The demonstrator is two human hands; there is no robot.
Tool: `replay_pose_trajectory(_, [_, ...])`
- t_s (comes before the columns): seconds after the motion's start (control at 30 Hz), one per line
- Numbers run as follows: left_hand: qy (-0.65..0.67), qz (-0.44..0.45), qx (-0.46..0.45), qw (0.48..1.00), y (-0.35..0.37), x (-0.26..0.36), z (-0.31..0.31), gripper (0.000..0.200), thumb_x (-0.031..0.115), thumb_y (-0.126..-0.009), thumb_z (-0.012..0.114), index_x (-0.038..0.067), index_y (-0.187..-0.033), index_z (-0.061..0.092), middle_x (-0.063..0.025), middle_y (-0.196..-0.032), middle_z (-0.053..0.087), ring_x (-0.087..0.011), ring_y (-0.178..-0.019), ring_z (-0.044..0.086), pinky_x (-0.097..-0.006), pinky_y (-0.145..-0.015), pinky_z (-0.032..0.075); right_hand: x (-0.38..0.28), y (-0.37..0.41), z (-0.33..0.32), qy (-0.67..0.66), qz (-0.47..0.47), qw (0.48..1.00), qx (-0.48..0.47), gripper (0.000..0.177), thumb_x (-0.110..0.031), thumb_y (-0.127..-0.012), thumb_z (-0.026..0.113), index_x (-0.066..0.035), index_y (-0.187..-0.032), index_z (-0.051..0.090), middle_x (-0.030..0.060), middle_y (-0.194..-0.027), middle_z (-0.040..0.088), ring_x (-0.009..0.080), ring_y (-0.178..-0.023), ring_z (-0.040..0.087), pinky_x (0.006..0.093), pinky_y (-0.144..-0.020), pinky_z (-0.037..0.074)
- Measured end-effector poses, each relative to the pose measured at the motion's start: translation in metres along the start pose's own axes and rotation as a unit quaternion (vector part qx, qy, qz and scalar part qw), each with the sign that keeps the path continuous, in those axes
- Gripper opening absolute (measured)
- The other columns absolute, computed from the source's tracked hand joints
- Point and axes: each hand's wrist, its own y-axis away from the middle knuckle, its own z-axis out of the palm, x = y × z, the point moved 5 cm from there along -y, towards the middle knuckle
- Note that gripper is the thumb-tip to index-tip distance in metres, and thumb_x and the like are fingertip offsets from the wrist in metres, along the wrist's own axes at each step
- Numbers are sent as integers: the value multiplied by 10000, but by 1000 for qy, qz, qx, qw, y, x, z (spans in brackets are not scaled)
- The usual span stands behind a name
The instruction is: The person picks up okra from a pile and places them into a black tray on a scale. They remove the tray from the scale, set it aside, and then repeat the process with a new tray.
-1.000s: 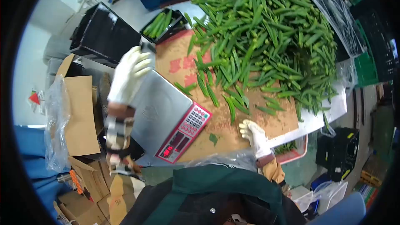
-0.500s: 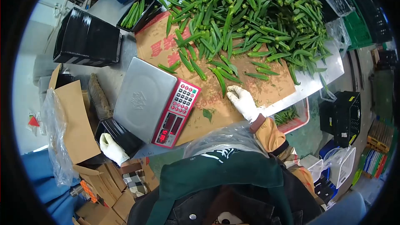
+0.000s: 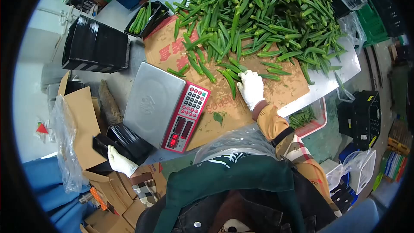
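My left hand (image 3: 121, 162), in a white glove, has its fingers closed on the edge of a black tray (image 3: 103, 146) at the lower left. Beside it lies a stack of black trays (image 3: 129, 140). My right hand (image 3: 251, 87), also gloved, reaches onto the cardboard sheet (image 3: 215, 127) with its fingers bent down at a few loose okra pods (image 3: 230, 74); its fingertips are partly hidden against them. A large okra pile (image 3: 263, 13) covers the back of the sheet. The scale (image 3: 153, 103) has a bare metal plate and a lit red display.
A stack of black trays (image 3: 97, 45) stands at the upper left, near a black tray (image 3: 155, 19) holding okra. An open cardboard box (image 3: 84, 121) is at the left. Under the table's right edge sits a basket (image 3: 321, 121) with okra; black crates (image 3: 360, 118) stand farther right.
My right hand has moved up the sheet to the loose pods. My left hand has shifted slightly down and right, and a black tray now stands out from the stack beside it.
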Motion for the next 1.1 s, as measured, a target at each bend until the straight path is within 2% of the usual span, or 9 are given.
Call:
replay_pose_trajectory(0.2, [-144, 305, -11, 941, 38, 124, 36, 126, 100, -910, 736, 4, -982, 698, -95, -881, 663, -208, -844, 628, -318, -809, 512, 6, 4, 2, -90, 73, 993, -38, 337, -272, -802, 745, -81, -1071, 677, 132, -998, 665, 322, -953, 642, 429, -844, 512])
replay_pose_trajectory(0.37, [-178, 295, -401, 849, 94, 99, 110, 224, 64, -791, 811, 28, -995, 725, -121, -945, 663, -247, -874, 645, -334, -829, 516, -20, 8, -14, -95, 54, 991, -79, 393, -280, -795, 755, -75, -1115, 653, 126, -974, 646, 319, -915, 640, 422, -809, 517])
replay_pose_trajectory(0.5, [-58, 257, -384, 885, 102, 156, 135, 242, 35, -847, 771, 17, -1081, 712, -102, -1001, 688, -205, -932, 660, -309, -861, 524, -34, -4, 2, -36, 36, 994, -94, 591, -283, -772, 790, -30, -1257, 566, 157, -1046, 616, 336, -950, 635, 437, -797, 530])
replay_pose_trajectory(0.7, [12, 294, -478, 828, 114, 257, 222, 220, 66, -998, 600, -29, -1182, 671, -76, -1116, 698, -135, -1040, 644, -270, -931, 511, -27, -11, 27, -85, 59, 983, -150, 480, -207, -763, 749, -40, -1179, 577, 193, -1023, 625, 364, -950, 647, 444, -817, 531])
replay_pose_trajectory(0.77, [37, 263, -548, 794, 133, 265, 274, 258, 96, -1012, 570, -35, -1218, 656, -99, -1137, 698, -135, -1030, 653, -268, -919, 511, -19, -2, -17, -205, 96, 971, -80, 338, -95, -752, 649, -41, -1083, 608, 189, -998, 647, 386, -902, 652, 453, -820, 535])
replay_pose_trajectory(0.87, [69, 184, -623, 757, 180, 248, 356, 274, 128, -989, 588, -24, -1203, 665, -89, -1064, 725, -136, -899, 673, -253, -810, 524, 33, 2, -48, -142, 72, 985, 66, 355, -55, -729, 626, -44, -1083, 604, 169, -999, 640, 370, -924, 635, 457, -838, 522])
replay_pose_trajectory(0.9, [39, 244, -607, 755, 196, 237, 383, 277, 165, -972, 616, -6, -1181, 679, -76, -997, 731, -139, -882, 681, -267, -786, 528, 53, 2, -60, -109, 74, 986, 99, 364, -42, -722, 621, -48, -1085, 602, 160, -996, 634, 358, -931, 625, 453, -840, 514])
replay_pose_trajectory(0.93, [7, 247, -619, 746, 215, 244, 390, 270, 272, -921, 656, 35, -1044, 703, -175, -997, 712, -346, -930, 680, -392, -832, 526, 76, 1, -62, -44, 85, 991, 98, 371, -31, -725, 620, -54, -1095, 601, 150, -997, 626, 344, -940, 613, 444, -836, 506])
replay_pose_trajectory(1.1, [-108, 384, -562, 724, 280, 202, 435, 304, 250, -847, 716, 61, -1074, 648, -173, -1017, 688, -372, -979, 657, -451, -840, 519, 150, 2, -52, 37, 100, 994, 38, 409, -75, -743, 705, -64, -1136, 591, 126, -1013, 613, 320, -987, 591, 426, -843, 491])
